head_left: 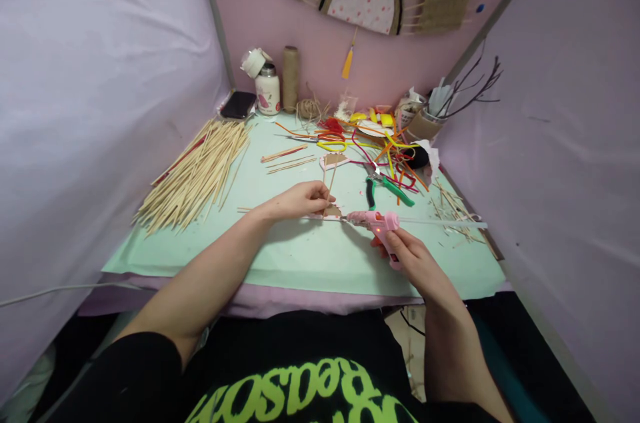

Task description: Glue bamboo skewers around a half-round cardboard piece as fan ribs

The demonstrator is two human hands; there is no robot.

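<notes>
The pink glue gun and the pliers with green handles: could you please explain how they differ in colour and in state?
The glue gun is mostly pink, while the pliers have green and black handles. The glue gun is held in the right hand; the pliers lie unheld on the table, their handles spread apart. The glue gun shows a small orange glow, but the pliers show none. Both are hand tools.
</notes>
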